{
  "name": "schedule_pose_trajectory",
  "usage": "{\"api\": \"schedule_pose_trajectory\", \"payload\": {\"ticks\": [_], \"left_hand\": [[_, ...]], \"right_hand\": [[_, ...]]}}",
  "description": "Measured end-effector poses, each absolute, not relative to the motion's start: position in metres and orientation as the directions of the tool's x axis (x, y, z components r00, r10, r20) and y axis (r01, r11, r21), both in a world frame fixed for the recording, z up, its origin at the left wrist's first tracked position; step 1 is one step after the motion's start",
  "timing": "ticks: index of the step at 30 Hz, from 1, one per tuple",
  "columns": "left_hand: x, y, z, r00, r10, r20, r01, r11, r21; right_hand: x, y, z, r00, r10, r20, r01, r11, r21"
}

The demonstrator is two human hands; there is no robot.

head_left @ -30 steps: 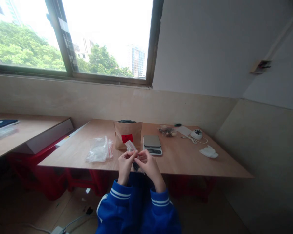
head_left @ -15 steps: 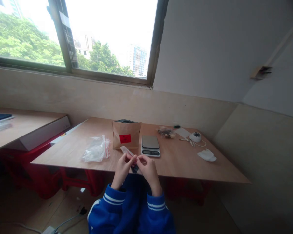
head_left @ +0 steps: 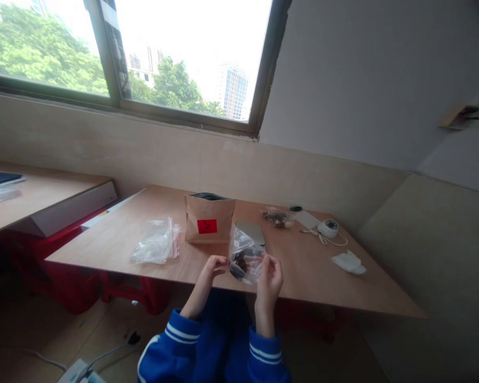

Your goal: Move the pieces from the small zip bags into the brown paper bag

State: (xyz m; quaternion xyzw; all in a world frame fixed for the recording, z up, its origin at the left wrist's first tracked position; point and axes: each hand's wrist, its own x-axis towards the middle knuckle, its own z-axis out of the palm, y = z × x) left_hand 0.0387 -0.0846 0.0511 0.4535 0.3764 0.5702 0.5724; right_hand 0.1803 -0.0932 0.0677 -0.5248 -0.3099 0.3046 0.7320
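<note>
My right hand (head_left: 270, 276) pinches a small clear zip bag (head_left: 244, 255) with dark pieces inside, held upright over the near edge of the wooden table (head_left: 143, 239). My left hand (head_left: 213, 266) is at the bag's left lower corner with its fingers curled; whether it touches the bag I cannot tell. Behind the bag stands a brown paper pouch (head_left: 208, 218) with a red label, and a small scale (head_left: 250, 232) lies partly hidden by the bag. Both arms wear blue sleeves with white stripes.
A heap of clear plastic bags (head_left: 156, 242) lies left of the pouch. A bag of mixed pieces (head_left: 277, 217), a round white device with cable (head_left: 328, 229) and a white crumpled tissue (head_left: 349, 261) lie at the right. A second table (head_left: 43, 197) stands left.
My hands have drawn apart and the little bag now hangs open and upright in my right hand. The view has shifted right and slightly down.
</note>
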Motion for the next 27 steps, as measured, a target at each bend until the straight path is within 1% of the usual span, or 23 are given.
{"api": "schedule_pose_trajectory", "payload": {"ticks": [1,2,4,6,7,9,11,13,16,19,22,24,27], "left_hand": [[0.042,-0.082,0.046,0.034,0.999,0.039,-0.366,-0.024,0.93],[0.044,-0.081,0.042,0.042,0.999,-0.015,-0.417,0.031,0.908],[0.05,-0.079,0.035,0.167,0.98,-0.109,-0.492,0.178,0.852],[0.054,-0.079,0.03,0.266,0.952,-0.152,-0.52,0.275,0.809],[0.055,-0.079,0.029,0.253,0.953,-0.166,-0.52,0.278,0.808],[0.056,-0.078,0.026,0.112,0.98,-0.165,-0.506,0.199,0.839],[0.054,-0.075,0.023,-0.053,0.992,-0.113,-0.476,0.075,0.876],[0.052,-0.07,0.018,-0.14,0.99,-0.033,-0.43,-0.031,0.902],[0.048,-0.06,0.01,-0.15,0.987,0.062,-0.37,-0.114,0.922],[0.045,-0.045,0.005,-0.156,0.98,0.123,-0.346,-0.171,0.923],[0.042,-0.028,0.003,-0.229,0.959,0.169,-0.313,-0.237,0.92],[0.039,-0.019,0.0,-0.246,0.956,0.16,-0.326,-0.237,0.915],[0.034,-0.012,-0.006,-0.215,0.973,0.08,-0.444,-0.17,0.88]], "right_hand": [[0.178,-0.091,0.067,0.609,0.788,0.094,-0.19,0.26,-0.947],[0.175,-0.089,0.065,0.587,0.807,0.057,-0.246,0.246,-0.938],[0.171,-0.086,0.062,0.523,0.852,0.021,-0.295,0.204,-0.934],[0.168,-0.086,0.06,0.486,0.872,0.052,-0.239,0.19,-0.952],[0.168,-0.086,0.06,0.505,0.858,0.092,-0.173,0.205,-0.963],[0.17,-0.09,0.064,0.577,0.791,0.205,-0.005,0.254,-0.967],[0.173,-0.094,0.069,0.592,0.75,0.296,0.114,0.285,-0.952],[0.175,-0.096,0.072,0.48,0.819,0.316,0.131,0.29,-0.948],[0.173,-0.086,0.071,0.237,0.925,0.298,0.102,0.281,-0.954],[0.167,-0.063,0.065,0.134,0.948,0.289,0.081,0.281,-0.956],[0.162,-0.036,0.061,0.017,0.964,0.267,0.052,0.265,-0.963],[0.159,-0.022,0.059,-0.103,0.962,0.252,0.062,0.259,-0.964],[0.156,-0.007,0.052,-0.234,0.95,0.208,0.073,0.231,-0.97]]}}
